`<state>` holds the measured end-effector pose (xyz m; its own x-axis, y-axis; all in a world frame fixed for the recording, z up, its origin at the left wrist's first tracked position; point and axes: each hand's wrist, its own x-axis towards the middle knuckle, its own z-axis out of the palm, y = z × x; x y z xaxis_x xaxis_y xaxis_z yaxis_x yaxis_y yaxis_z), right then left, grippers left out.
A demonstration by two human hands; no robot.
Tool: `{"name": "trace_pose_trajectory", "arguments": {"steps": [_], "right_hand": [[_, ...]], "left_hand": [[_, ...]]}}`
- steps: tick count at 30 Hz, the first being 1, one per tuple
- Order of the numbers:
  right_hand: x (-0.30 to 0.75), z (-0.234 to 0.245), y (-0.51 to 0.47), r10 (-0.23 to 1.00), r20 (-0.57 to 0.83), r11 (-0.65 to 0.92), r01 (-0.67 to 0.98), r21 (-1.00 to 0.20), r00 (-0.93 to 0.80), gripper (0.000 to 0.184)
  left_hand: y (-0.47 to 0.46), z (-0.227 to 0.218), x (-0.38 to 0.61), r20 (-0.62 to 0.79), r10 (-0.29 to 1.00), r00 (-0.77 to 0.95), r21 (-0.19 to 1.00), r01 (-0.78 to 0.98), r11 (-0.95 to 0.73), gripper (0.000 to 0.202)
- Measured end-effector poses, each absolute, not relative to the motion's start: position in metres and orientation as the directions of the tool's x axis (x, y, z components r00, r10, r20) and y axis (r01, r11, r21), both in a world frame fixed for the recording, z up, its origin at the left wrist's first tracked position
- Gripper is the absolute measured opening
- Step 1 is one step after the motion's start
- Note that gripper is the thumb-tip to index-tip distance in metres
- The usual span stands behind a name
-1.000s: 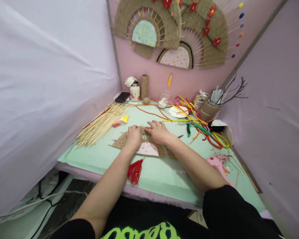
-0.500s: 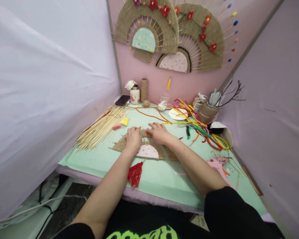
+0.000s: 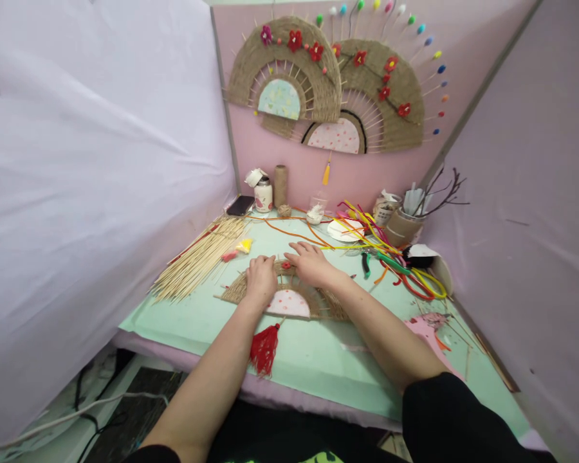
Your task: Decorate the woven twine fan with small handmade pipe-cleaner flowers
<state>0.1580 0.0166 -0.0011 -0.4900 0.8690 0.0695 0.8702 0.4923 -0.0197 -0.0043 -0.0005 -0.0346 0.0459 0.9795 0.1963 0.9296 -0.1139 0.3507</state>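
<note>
Craft booth with wall-hung fans (image 3: 280, 96), bundled sticks (image 3: 199, 260)

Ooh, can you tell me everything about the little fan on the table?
The fan is half-round and lies on the pale green table, curved edge away from the person. Brown, twine-like cord is woven around thin sticks, with an open gap between bands. At its straight edge sits a whitish half-circle with reddish dots. A small red piece shows near the top, and a red tassel lies below. The left hand and right hand cover parts of it.
</note>
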Motion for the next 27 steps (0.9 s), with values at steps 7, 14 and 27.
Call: {"name": "trace_pose_trajectory", "arguments": {"steps": [7,14,27], "right_hand": [[0.174,0.020,0.020,0.890,0.133,0.444,0.895,-0.045,-0.435,0.049],[0.179,0.033,0.017,0.877,0.197,0.462,0.882,-0.092,-0.439,0.044],[0.181,0.037,0.018,0.840,0.316,0.512,0.837,-0.193,-0.441,0.038]], "left_hand": [[0.027,0.001,-0.047,0.272,0.961,-0.054,0.293,0.956,-0.029,0.046],[0.077,0.016,-0.078,0.066,0.987,-0.149,0.109,0.984,0.141,0.073],[0.111,0.012,-0.058,0.213,0.977,0.007,0.270,0.960,-0.066,0.050]]}}
